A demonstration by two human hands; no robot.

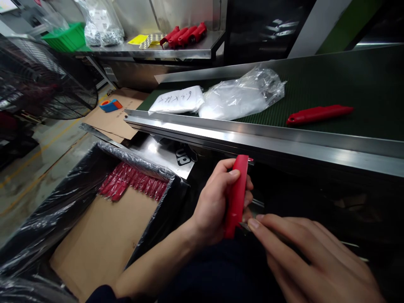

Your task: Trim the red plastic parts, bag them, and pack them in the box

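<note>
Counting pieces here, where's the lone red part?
In the head view, the red part lies at right on the conveyor belt, right of the clear plastic bag.

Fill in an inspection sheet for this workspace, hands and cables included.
Surface: green belt with metal edges.
Job's things: held red piece; loose red piece on the belt; packed red pieces in the lined box.
Clutter: white packet and clear bag on the belt.
Hands: left hand grips the held red piece; right hand holds a thin tool, mostly hidden.
Cables: nothing clearly seen.
Surroundings: fan; green crate beside metal shelf.
</note>
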